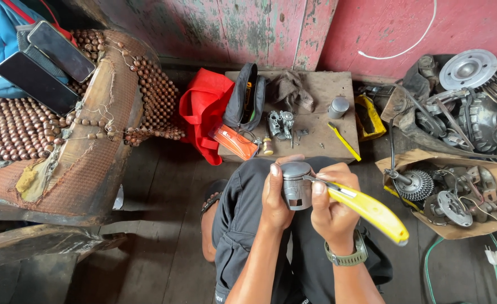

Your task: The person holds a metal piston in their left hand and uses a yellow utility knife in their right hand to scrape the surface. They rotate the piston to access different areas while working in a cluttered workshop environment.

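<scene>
Two hands met over the lap: the left hand (273, 197) clamped its fingers round a grey metal piston (297, 186), and at three o'clock the right hand (331, 211) gripped a yellow utility knife (366, 208) whose blade touched it.

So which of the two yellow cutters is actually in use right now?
The yellow cutter in the right hand, its blade against the grey metal piston held by the left hand. The other yellow cutter lies untouched on the board.

Dull grey metal piston (297, 186); glossy yellow plastic knife (372, 211).
</scene>
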